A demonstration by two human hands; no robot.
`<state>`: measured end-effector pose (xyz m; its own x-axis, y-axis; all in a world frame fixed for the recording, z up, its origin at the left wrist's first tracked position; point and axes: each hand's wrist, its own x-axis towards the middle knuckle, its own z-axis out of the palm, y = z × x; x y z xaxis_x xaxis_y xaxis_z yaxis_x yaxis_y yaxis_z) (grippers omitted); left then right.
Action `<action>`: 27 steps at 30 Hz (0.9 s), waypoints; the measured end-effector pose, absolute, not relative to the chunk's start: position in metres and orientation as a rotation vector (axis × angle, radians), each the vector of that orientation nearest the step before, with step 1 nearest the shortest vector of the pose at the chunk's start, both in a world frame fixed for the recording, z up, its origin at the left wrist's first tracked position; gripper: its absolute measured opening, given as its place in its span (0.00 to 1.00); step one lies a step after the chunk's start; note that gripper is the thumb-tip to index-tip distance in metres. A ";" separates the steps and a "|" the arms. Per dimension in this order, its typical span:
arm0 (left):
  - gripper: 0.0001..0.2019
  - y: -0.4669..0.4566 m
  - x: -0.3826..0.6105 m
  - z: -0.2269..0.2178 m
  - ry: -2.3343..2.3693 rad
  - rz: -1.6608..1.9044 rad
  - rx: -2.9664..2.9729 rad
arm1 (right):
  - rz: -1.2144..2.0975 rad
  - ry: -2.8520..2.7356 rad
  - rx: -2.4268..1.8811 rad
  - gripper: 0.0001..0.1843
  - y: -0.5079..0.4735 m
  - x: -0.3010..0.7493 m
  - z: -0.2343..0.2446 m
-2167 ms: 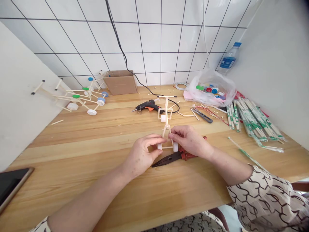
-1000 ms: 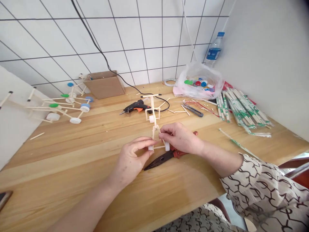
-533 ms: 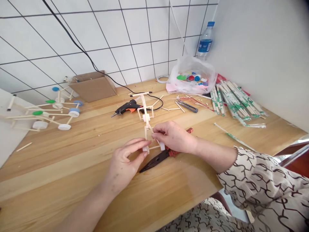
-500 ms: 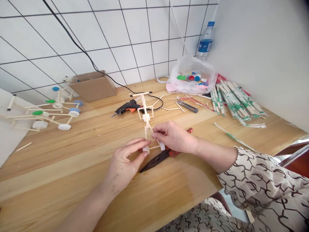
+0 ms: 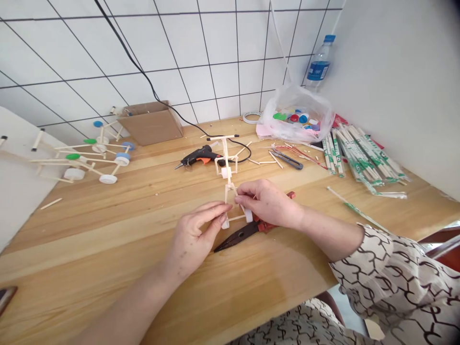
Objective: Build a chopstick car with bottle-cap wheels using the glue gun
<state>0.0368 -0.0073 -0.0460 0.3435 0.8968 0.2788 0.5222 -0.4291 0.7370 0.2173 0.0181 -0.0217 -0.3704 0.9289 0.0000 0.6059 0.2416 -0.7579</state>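
A small tricycle model of pale wooden sticks (image 5: 226, 155) stands on the table, with white bottle-cap wheels and a black-tipped handlebar at its far end. My left hand (image 5: 196, 235) pinches its near left side by the wheel. On the near right side, the fingers of my right hand (image 5: 264, 201) are closed on a stick of the frame. Red-handled pliers (image 5: 237, 237) lie beneath and beside the model, partly hidden by my right hand. Beyond it lies a black glue gun (image 5: 197, 157) with an orange trigger.
Finished stick models (image 5: 93, 163) stand at the left near a cardboard box (image 5: 153, 127). At the back right are a plastic bag of bottle caps (image 5: 298, 115), a water bottle (image 5: 319, 64), a grey utility knife (image 5: 287, 159) and wrapped chopsticks (image 5: 362, 153). A phone-like object (image 5: 6, 298) lies at the left edge.
The whole scene has shifted right in view as the camera turned left. Both hands keep their hold on the model, with barely any shift of the fingers.
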 end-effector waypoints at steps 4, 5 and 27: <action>0.11 -0.007 0.034 -0.048 1.255 0.877 2.068 | 0.946 -2.067 -1.392 0.13 0.018 0.217 -0.022; 0.12 -0.007 0.034 -0.048 1.257 0.865 2.071 | 0.949 -2.065 -1.390 0.13 0.018 0.217 -0.022; 0.13 -0.007 0.032 -0.046 1.273 0.865 2.095 | 0.915 -2.064 -1.358 0.13 0.019 0.217 -0.023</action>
<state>0.0322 -0.0068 -0.0465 0.3492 0.9044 0.2453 0.5606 -0.4114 0.7187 0.2167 0.0185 -0.0228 -0.3764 0.9254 0.0447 0.5885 0.2761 -0.7599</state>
